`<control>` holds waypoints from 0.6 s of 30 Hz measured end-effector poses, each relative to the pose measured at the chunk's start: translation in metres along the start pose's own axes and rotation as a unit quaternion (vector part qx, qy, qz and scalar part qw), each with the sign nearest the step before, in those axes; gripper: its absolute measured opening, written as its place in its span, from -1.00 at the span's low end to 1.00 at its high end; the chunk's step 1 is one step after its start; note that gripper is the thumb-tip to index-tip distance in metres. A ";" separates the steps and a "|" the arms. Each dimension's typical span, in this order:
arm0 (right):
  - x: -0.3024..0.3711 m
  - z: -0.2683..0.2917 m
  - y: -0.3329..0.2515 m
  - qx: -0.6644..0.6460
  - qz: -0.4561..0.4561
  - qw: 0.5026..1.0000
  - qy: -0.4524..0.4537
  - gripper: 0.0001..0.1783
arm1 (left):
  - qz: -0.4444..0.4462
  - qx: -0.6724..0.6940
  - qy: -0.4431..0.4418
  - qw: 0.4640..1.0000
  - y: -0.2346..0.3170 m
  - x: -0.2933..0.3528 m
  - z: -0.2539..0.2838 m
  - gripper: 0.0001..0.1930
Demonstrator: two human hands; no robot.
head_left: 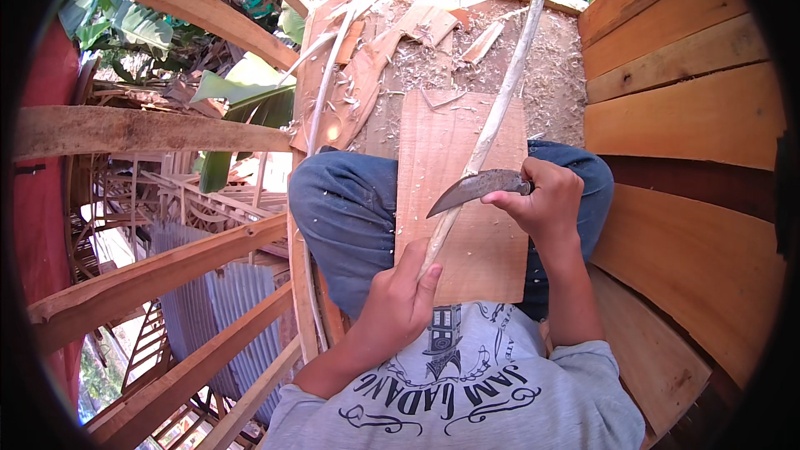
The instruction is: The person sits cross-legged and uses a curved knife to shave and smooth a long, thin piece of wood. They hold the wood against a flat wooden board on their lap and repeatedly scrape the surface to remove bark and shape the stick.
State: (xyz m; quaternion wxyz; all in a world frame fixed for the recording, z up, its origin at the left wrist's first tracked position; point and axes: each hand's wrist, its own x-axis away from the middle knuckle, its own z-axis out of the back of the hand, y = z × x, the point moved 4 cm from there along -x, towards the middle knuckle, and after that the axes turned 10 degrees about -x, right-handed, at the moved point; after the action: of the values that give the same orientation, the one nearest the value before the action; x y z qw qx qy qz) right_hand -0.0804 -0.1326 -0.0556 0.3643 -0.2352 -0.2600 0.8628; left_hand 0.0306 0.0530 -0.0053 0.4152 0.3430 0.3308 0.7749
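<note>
My left hand [402, 296] is closed round the near end of a long pale stick [504, 104], which slants up and away to the right. In my right hand [546, 196] is a knife [473, 189] with a broad, dark curved blade, its thumb lying along the blade near the handle. The blade crosses the stick a little below its middle and seems to touch it. Beneath them a wooden board [462, 271] lies between my bent knees. Most of the knife's handle is hidden in my fist.
Shavings and wood scraps [482, 43] litter the floor ahead. A thin pale strip [321, 92] runs along the left edge. Plank walling [679, 121] rises close on my right. Open wooden rails [150, 131] stand on the left, with corrugated sheets [242, 300] lower down beyond them.
</note>
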 end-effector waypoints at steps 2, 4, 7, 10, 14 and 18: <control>-0.002 -0.001 0.000 0.001 0.009 1.000 0.005 -0.14 | 0.015 0.002 -0.004 1.000 -0.001 0.001 0.000 -0.77; -0.004 -0.004 -0.004 -0.009 0.006 1.000 0.003 -0.14 | 0.029 0.007 -0.007 1.000 -0.004 0.003 0.001 -0.76; -0.013 -0.002 0.010 0.001 -0.045 0.999 0.021 -0.15 | 0.049 0.016 -0.012 0.999 -0.006 0.006 0.005 -0.77; -0.018 0.020 0.042 -0.028 -0.191 0.979 0.069 -0.22 | 0.079 0.027 -0.013 0.996 -0.012 0.015 0.012 -0.79; -0.023 0.040 0.044 -0.086 -0.183 0.978 0.040 -0.28 | 0.103 0.061 -0.028 0.992 -0.028 0.015 0.014 -0.77; 0.008 0.006 -0.029 -0.069 -0.033 0.994 -0.076 -0.28 | 0.060 0.058 -0.012 0.996 -0.017 0.002 0.012 -0.75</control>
State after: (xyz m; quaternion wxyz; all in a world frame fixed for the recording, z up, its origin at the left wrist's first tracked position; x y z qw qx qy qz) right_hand -0.0740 -0.1104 -0.0348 0.3549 -0.1846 -0.3540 0.8454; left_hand 0.0468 0.0648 -0.0117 0.3513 0.3948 0.3490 0.7739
